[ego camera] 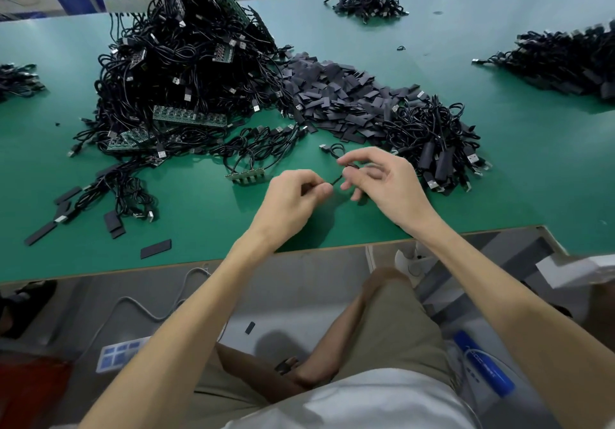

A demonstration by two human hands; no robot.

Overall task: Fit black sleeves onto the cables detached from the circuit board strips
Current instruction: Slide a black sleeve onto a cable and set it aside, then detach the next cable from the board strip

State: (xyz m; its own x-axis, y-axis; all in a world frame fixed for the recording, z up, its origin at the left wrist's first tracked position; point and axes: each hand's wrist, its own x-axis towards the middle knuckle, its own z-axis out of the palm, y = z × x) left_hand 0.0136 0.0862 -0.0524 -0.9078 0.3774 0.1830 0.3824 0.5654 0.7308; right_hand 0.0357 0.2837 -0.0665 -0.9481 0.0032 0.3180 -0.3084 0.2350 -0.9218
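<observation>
- Here, nearest the body, the table (199,229) has its front edge running left to right just under both forearms; a bare green stretch lies between that edge and the hands, so there is room to draw back.
- The left hand (293,195) is curled, thumb and forefinger pinching the near end of the cable (336,181); whether a sleeve already sits inside those fingers I cannot tell, as they cover it.
- The right hand (382,175) pinches the same cable between thumb and forefinger, the other fingers loosely spread; the cable is held off the table, bridging the small gap between the hands.
- The held stretch lies with its long axis left to right, rising slightly towards the right hand; past the right fingers it loops away to a USB plug (322,146) farther out; both hands are equally near, so I judge the fit turns on sliding along that axis.
- Just left of the hands lies a short circuit board strip (244,175), its cables attached.
- Near the right hand sits a heap of sleeved cables (439,142); that side is crowded.
- Straight ahead lies the pile of loose black sleeves (332,95); left of it rises a tall heap of strips and cables (183,62).
</observation>
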